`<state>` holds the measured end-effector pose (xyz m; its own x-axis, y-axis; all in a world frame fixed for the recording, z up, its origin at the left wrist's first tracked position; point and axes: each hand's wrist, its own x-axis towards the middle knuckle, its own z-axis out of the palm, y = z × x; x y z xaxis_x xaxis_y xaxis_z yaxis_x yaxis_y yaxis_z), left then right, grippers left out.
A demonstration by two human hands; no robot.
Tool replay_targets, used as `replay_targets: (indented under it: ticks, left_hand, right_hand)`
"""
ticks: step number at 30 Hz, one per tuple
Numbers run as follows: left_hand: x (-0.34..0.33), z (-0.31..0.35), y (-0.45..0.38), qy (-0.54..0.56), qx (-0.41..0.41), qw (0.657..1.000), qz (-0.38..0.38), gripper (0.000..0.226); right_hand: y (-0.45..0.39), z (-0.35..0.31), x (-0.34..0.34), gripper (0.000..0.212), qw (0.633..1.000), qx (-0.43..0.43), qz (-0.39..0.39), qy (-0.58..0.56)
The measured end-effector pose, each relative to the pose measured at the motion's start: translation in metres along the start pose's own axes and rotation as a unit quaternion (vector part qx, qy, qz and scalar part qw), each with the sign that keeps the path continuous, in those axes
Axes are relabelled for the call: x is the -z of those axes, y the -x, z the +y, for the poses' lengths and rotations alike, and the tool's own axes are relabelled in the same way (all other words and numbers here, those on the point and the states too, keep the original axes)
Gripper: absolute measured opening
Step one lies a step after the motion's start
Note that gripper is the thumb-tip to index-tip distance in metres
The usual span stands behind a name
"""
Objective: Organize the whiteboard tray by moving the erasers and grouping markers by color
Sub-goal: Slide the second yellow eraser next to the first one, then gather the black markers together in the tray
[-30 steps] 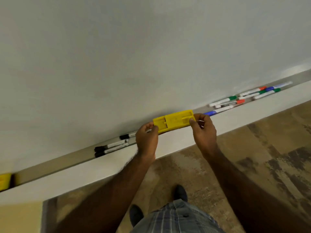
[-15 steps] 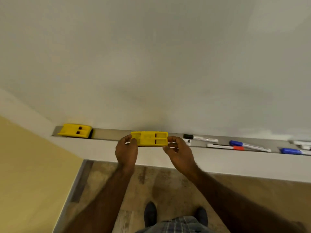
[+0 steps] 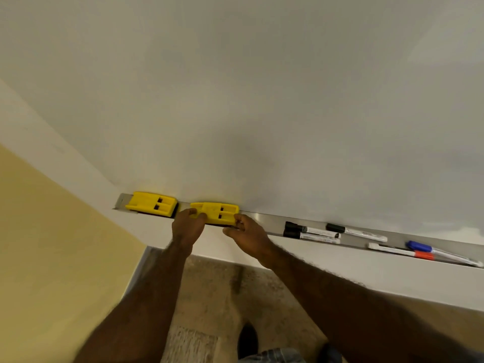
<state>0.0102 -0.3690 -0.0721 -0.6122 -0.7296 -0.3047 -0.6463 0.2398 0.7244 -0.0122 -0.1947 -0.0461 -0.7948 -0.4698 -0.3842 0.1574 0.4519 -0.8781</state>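
A yellow eraser rests in the metal whiteboard tray near its left end. My left hand grips its left end and my right hand pinches its right end. A second yellow eraser lies at the tray's far left end, a small gap away. To the right in the tray lie three black-capped markers, then a blue-capped marker and a red-capped marker.
The white board rises above the tray. A yellow wall stands to the left. Below are brown patterned floor and my shoe.
Both hands carried the yellow eraser left along the tray, from beside the coloured markers to just right of the other eraser. The view swung left with them.
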Motion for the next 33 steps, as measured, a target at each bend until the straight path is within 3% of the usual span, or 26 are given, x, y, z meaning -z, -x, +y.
replay_targets:
  ticks: [7,11,18,23,28,33]
  left_hand:
    - [0.003,-0.006,-0.02,-0.065,-0.036,0.997,0.0,0.049]
    - [-0.003,-0.007,-0.006,-0.094,-0.093,0.991,0.034,0.047]
    - [-0.027,0.008,0.059,-0.054,-0.248,0.964,0.084,0.037]
    - [-0.062,0.026,0.105,-0.032,-0.331,0.943,-0.028,0.023]
    - [-0.096,0.038,0.134,-0.037,-0.38,0.911,-0.158,0.019]
    - [-0.126,0.05,0.149,-0.071,-0.407,0.887,-0.207,0.02]
  right_hand:
    - [-0.014,0.0,-0.013,0.061,0.999,-0.04,-0.014,0.007]
    - [-0.006,0.008,0.0,0.06,0.999,-0.03,0.023,0.026]
    - [0.032,0.047,0.057,0.017,0.98,0.009,0.193,0.047]
    - [0.065,0.08,0.101,0.005,0.957,0.008,0.28,0.08]
    - [0.088,0.109,0.136,0.006,0.945,-0.017,0.312,0.09]
    - [0.102,0.13,0.162,0.008,0.941,-0.044,0.317,0.113]
